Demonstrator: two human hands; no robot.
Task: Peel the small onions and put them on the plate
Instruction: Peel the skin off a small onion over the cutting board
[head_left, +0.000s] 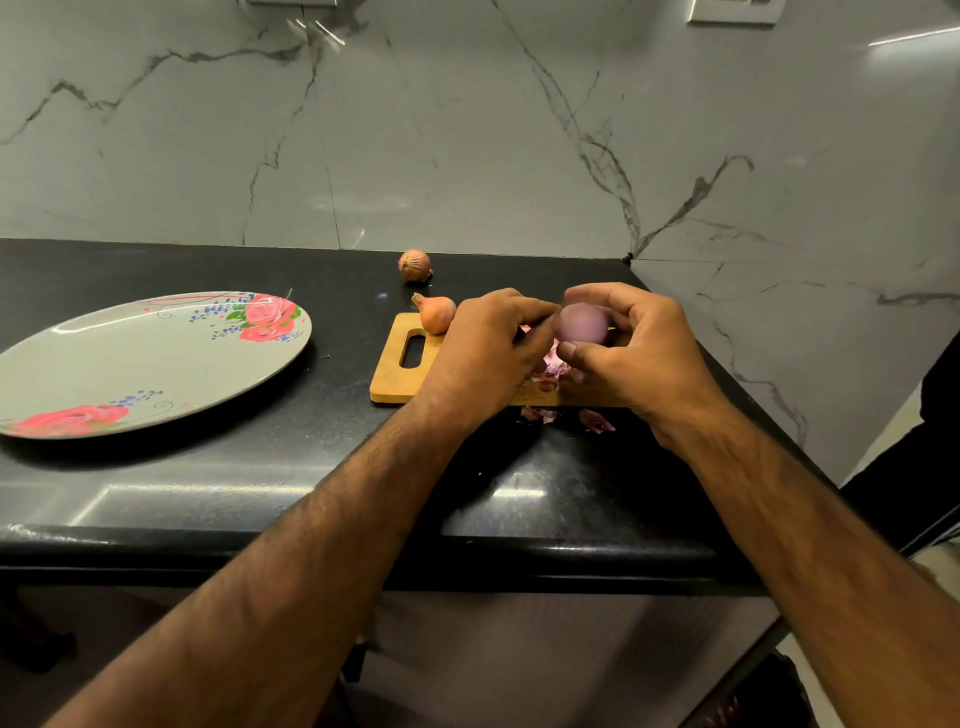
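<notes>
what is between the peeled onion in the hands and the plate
Only the left hand and an unpeeled onion at the cutting board's far left corner lie that way. The counter between board and plate shows nothing, so a lifted carry leftward looks unobstructed.

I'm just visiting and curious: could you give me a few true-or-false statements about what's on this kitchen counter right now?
1. The right hand holds a peeled onion. True.
2. Onions already lie on the plate. False: none lies on it.
3. Two onions are unpeeled: the far onion and the near onion. True.
4. All peel scraps are on the cutting board. False: some lie on the counter before it.
</notes>
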